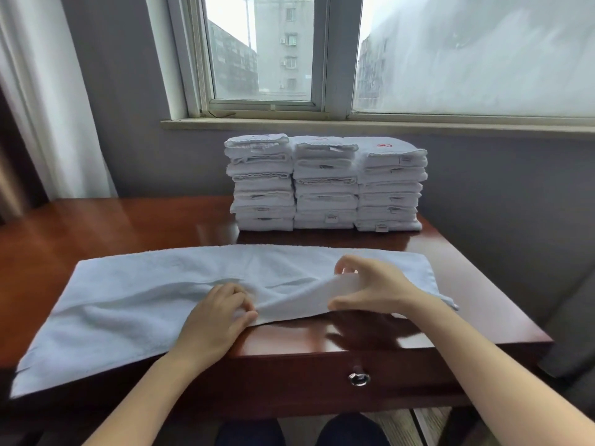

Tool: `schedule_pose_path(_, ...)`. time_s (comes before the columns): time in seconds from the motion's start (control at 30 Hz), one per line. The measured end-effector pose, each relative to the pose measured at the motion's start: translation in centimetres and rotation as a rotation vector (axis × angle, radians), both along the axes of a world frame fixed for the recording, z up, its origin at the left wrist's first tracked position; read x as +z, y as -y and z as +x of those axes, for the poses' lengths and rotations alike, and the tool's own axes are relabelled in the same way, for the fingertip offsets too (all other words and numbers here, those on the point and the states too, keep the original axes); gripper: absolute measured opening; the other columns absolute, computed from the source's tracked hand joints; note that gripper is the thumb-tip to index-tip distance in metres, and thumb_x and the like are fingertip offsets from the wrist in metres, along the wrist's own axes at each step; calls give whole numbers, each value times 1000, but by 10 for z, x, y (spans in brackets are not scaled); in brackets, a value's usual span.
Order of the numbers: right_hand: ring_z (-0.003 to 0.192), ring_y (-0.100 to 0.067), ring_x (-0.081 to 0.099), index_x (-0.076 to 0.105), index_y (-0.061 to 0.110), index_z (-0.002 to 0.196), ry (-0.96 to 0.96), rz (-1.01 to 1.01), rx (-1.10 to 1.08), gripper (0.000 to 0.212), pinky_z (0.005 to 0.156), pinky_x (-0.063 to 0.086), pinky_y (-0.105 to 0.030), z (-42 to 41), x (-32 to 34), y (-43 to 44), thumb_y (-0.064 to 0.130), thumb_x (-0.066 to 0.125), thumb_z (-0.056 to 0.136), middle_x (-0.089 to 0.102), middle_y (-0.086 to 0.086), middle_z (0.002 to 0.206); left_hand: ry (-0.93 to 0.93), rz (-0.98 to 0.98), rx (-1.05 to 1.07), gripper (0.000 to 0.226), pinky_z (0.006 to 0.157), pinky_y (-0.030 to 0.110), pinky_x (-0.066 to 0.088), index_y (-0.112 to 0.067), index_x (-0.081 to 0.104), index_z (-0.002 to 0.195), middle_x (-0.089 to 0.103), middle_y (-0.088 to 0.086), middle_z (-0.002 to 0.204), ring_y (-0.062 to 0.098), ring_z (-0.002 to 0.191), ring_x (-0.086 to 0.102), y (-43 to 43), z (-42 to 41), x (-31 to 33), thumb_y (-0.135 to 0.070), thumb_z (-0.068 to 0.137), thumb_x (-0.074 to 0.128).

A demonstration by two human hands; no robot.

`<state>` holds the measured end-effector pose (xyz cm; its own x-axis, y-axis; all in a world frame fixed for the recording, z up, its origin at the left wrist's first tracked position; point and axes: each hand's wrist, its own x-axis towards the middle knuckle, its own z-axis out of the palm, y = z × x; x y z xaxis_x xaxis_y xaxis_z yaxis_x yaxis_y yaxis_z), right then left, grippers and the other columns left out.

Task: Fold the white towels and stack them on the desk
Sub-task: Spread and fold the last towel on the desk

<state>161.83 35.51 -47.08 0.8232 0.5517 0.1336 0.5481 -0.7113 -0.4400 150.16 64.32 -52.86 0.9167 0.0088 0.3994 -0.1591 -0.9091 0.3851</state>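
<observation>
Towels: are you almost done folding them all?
Lots are done: three stacks of folded towels stand at the back of the desk. One towel lies spread out; the left hand and right hand pinch its near edge. It still needs folding and stacking. I see no others waiting.

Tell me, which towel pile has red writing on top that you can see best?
The right pile, nearest the desk's right edge. Bold red marks show on its top towel; the middle pile shows only faint red, the left pile none.
</observation>
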Motion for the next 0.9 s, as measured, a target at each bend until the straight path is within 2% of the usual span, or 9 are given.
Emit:
schedule_pose_path(0.07, 88, -6, 56, 44, 45, 108, 11, -73, 48, 57, 76, 48, -25, -4, -5, 5, 53, 68, 56, 57, 22, 103, -67, -36, -63, 12, 85, 12, 37, -34, 61, 92, 49, -24, 110, -8, 113, 40, -4, -2, 2, -42, 87, 69)
schedule_pose_path(0.13, 91, -15, 58, 39, 47, 113, 31, -93, 98, 59, 77, 51, -34, -6, -9, 7, 34, 62, 60, 51, 22, 113, -75, -43, -61, 11, 83, 10, 36, -34, 61, 93, 48, -25, 112, -9, 114, 40, -6, -2, 2, -41, 88, 68)
schedule_pose_path(0.33, 83, -23, 60, 42, 42, 127, 200, -79, 152, 69, 66, 52, -41, -9, -18, 4, 9, 61, 70, 37, 22, 131, -48, -51, -56, 9, 85, 23, 44, -22, 59, 90, 49, -14, 107, 5, 109, 48, -6, 3, 3, -30, 94, 62)
schedule_pose_path(0.47, 88, -17, 61, 61, 33, 104, 210, -6, 177, 26, 73, 50, -35, -17, -19, 4, 21, 66, 81, 49, 20, 117, 95, -238, 30, 13, 78, 36, 49, -19, 53, 96, 58, -7, 99, 13, 95, 60, -11, -4, 5, -32, 98, 52)
schedule_pose_path(0.57, 73, -8, 52, 62, 23, 82, 122, -12, 160, 1, 65, 42, -29, -21, -18, 7, 24, 63, 83, 55, 13, 81, 207, -193, 106, 27, 59, 40, 48, -21, 47, 98, 60, -5, 76, 21, 68, 61, -19, -11, 16, -47, 94, 39)
schedule_pose_path(0.63, 61, -13, 37, 47, 15, 66, 43, 2, 141, 14, 58, 31, -32, -23, -13, 6, 13, 54, 78, 43, 1, 63, 241, -122, 123, 28, 58, 37, 47, -21, 49, 99, 62, -5, 76, 20, 67, 60, -25, -12, 26, -47, 94, 41)
schedule_pose_path(0.7, 61, -15, 37, 41, 17, 62, 6, 3, 83, 21, 58, 31, -34, -21, -5, 4, 10, 51, 78, 40, 3, 59, 231, -55, 123, 20, 61, 36, 47, -23, 53, 99, 64, -7, 81, 19, 71, 61, -31, -9, 37, -42, 96, 48)
schedule_pose_path(0.8, 64, -15, 46, 44, 26, 62, 111, -19, -56, 24, 60, 40, -34, -8, 6, -3, 16, 52, 83, 48, 8, 60, 180, -4, 111, 12, 60, 34, 44, -27, 53, 96, 61, -12, 79, 21, 70, 60, -36, 3, 53, -39, 96, 51)
schedule_pose_path(0.9, 68, -18, 51, 55, 29, 75, 293, -5, -200, 9, 58, 35, -31, 10, 13, -14, 23, 52, 82, 54, 11, 63, 185, 43, 136, 9, 61, 34, 43, -30, 56, 95, 60, -13, 80, 21, 75, 59, -40, 26, 68, -38, 97, 52)
